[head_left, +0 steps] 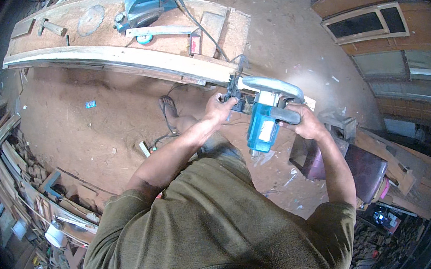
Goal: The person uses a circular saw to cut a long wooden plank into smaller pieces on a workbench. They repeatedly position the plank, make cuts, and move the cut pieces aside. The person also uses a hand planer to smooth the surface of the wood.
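Note:
A blue circular saw (263, 129) with a grey guard sits at the right end of a long pale wooden board (154, 64) on the sawdust-covered bench. My right hand (303, 120) is wrapped round the saw's dark handle. My left hand (221, 108) is closed on a black part (234, 93) at the saw's left side, beside the board's near edge. The saw's blade is not clearly visible.
On the bench (66, 6) lie a blue power tool (144, 5), a round blade (90, 20), a hammer (51, 26) and a cord. A purple seat (360, 170) stands at right, framed panels (405, 65) behind it, scrap wood (16, 176) at lower left. My foot is under the bench.

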{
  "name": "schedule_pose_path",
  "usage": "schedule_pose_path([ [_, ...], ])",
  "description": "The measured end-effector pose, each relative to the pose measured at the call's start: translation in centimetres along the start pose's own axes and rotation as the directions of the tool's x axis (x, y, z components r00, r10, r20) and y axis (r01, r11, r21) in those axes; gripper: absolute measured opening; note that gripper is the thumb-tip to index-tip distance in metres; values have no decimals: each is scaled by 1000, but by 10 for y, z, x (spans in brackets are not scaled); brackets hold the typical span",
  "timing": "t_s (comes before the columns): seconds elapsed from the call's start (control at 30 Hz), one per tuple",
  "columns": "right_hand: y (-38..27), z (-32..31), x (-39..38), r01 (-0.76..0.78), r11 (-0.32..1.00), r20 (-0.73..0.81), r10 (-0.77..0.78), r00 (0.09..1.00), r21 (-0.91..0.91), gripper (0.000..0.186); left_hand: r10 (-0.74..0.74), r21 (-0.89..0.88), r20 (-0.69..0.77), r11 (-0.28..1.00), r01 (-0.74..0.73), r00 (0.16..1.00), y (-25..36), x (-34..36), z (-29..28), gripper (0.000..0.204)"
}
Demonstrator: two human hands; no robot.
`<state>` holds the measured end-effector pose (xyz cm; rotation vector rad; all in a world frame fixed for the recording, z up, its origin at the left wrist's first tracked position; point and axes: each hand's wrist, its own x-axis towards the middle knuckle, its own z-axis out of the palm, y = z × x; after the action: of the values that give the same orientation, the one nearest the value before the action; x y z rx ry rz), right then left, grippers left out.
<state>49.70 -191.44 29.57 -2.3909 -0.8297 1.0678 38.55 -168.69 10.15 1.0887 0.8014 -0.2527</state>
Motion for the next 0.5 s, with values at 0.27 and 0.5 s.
schedule_pose_path([
  [0.27,-27,15,15,10,998,-37,-8,999,55,30,25,-5,-13,1000,-25,1000,8,0,-30,28],
  [0.5,-48,24,27,1,1000,-34,0,999,23,28,27,-6,-14,1000,-28,1000,19,-4,-56,30],
])
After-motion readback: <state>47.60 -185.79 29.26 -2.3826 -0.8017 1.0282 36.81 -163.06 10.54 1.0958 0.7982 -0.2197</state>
